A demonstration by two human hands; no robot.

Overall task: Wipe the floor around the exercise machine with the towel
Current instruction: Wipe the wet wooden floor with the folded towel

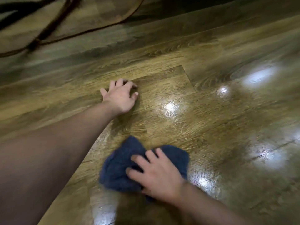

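A crumpled dark blue towel point(116, 169) lies on the glossy wood-plank floor point(211, 130) at the lower middle. My right hand point(157, 174) lies on top of the towel with fingers spread, pressing it against the floor. My left hand point(121, 96) rests farther away on the bare floor, fingers spread and slightly bent, holding nothing. My left forearm stretches in from the lower left. The view is motion-blurred.
A dark curved frame or rim point(90, 30) with a dark bar crossing it point(48, 30) lies on the floor at the top left. Bright light reflections point(258, 77) shine on the planks at right.
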